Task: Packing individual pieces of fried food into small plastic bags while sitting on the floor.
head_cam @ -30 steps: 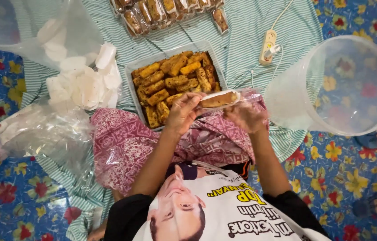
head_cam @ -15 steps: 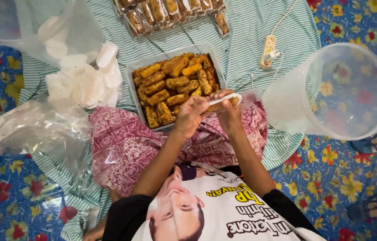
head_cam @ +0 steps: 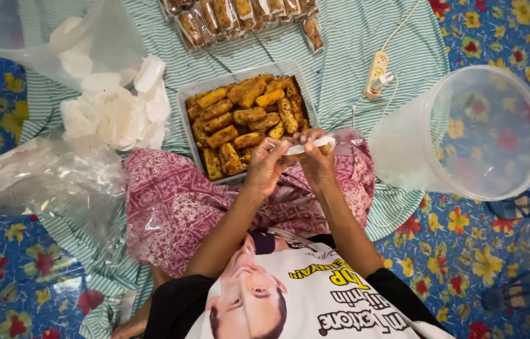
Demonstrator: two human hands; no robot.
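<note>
Snack piece (head_cam: 309,148), sheathed in a small clear plastic wrapper, lies with its long axis running left to right, almost level, its right end tipped slightly up toward the big clear plastic tub (head_cam: 484,135). Both hands pinch it just above the near edge of the clear tray (head_cam: 247,70) of golden fried snacks (head_cam: 246,122): left hand (head_cam: 266,164) is closed on its left end, right hand (head_cam: 316,162) on its right. It hovers over the pink patterned cloth (head_cam: 171,207) on the person's lap. Wrapped snacks (head_cam: 240,17) line the striped green cloth (head_cam: 346,37) beyond.
</note>
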